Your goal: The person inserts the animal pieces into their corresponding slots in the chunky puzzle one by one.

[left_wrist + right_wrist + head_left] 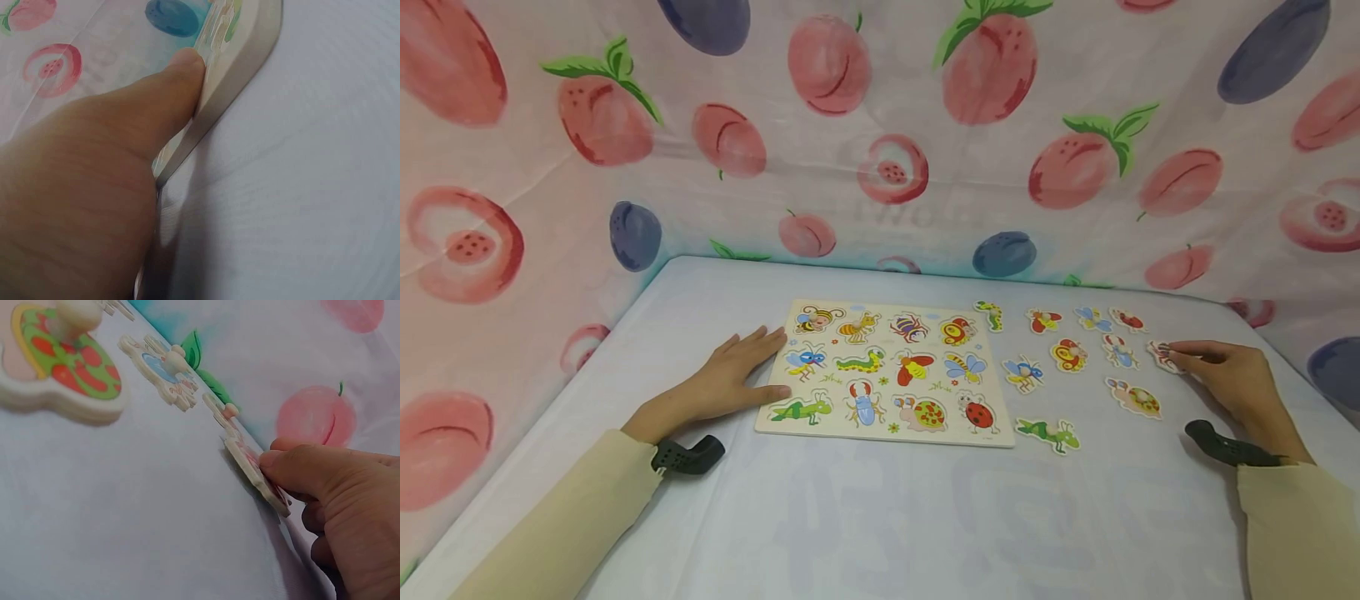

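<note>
My left hand (727, 379) lies with fingers extended at the left edge of the wooden insect puzzle board (883, 442). In the left wrist view its thumb (178, 81) presses on the board's rim. Far to the right, my right hand (1236, 383) pinches a spider puzzle piece (1161, 357) between thumb and fingers. The right wrist view has this piece (250, 465) close over the white cloth with a shadow beneath; its knob is hidden by the fingers. A bee piece (814, 320) and an ant piece (857, 328), both knobbed, sit in the board's top row.
Several loose knobbed pieces lie between board and right hand, among them a snail (1135, 398), stag beetle (1121, 351), ladybug (1127, 319) and grasshopper (1048, 435). The caterpillar piece (990, 316) overlaps the board's top right corner. A fruit-print curtain (955, 167) stands behind the table.
</note>
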Demonstrator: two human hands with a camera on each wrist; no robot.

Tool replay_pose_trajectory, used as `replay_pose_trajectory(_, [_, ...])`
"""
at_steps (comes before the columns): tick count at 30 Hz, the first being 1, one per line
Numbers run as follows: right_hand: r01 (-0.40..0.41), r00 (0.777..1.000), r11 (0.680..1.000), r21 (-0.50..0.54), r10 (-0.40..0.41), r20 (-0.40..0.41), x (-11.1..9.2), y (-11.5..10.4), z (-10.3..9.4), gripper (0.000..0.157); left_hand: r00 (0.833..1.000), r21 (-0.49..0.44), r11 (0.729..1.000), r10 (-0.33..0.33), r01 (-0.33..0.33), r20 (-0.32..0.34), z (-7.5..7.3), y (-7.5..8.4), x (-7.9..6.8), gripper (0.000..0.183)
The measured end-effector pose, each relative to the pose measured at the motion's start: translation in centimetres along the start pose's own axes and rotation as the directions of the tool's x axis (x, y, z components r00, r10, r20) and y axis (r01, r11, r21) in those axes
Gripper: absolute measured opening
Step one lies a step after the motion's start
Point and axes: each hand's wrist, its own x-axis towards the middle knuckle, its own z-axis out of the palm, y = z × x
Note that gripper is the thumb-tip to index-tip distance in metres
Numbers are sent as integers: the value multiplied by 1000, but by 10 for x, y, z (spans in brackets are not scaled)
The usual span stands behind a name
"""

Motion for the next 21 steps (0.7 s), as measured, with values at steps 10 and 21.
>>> replay_pose_trajectory(10, [25,999,999,-19,-26,-22,1,-10,-2,72,1000,3,1000,-6,6,1,0,1,0,92])
replay_pose_trajectory(21, [133,990,991,-35,-134,-37,-5,-43,-7,67,1000,-5,1000,-2,2,3,1,1,1,92])
